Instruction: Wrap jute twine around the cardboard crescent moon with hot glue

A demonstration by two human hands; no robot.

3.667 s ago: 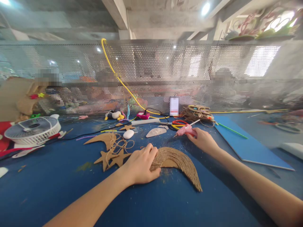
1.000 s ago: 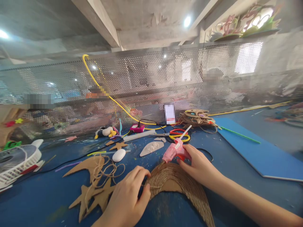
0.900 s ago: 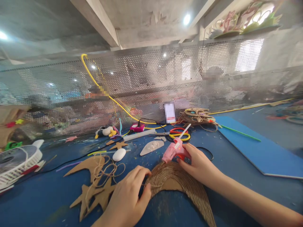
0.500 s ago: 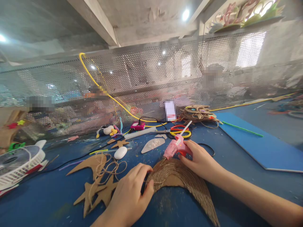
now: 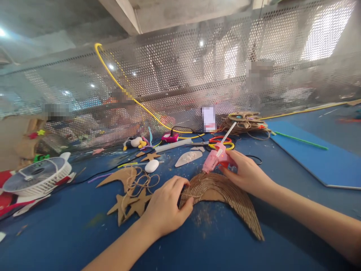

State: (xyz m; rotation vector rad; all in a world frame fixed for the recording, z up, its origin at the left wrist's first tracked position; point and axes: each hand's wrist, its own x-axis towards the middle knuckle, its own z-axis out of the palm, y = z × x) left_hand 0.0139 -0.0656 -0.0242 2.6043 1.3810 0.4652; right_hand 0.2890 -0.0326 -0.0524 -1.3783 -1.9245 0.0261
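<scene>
A crescent (image 5: 244, 209), covered in rows of brown twine around a bare cardboard patch, lies on the blue table. My left hand (image 5: 168, 205) grips its left end between thumb and fingers, where a loose strand of twine crosses the bare patch. In my right hand (image 5: 248, 172) is a pink glue gun (image 5: 213, 159), a white glue stick (image 5: 229, 132) poking out of its back. Its nozzle points down at the crescent's upper edge; whether it touches cannot be seen. Left of my left hand are cardboard stars (image 5: 138, 205), a plain cardboard crescent (image 5: 117, 176) and loose twine (image 5: 148, 180).
Scissors (image 5: 231, 145) with red and yellow handles lie behind the glue gun. Nearby are a white egg-shaped piece (image 5: 152, 166) and a translucent plate (image 5: 187, 159). A white fan (image 5: 39, 175) stands left, a blue board (image 5: 316, 158) right. A perforated metal screen (image 5: 175, 79) spans the back.
My view has tipped down and a little left, so everything sits higher in the picture. Both hands keep nearly the same places on the crescent and glue gun.
</scene>
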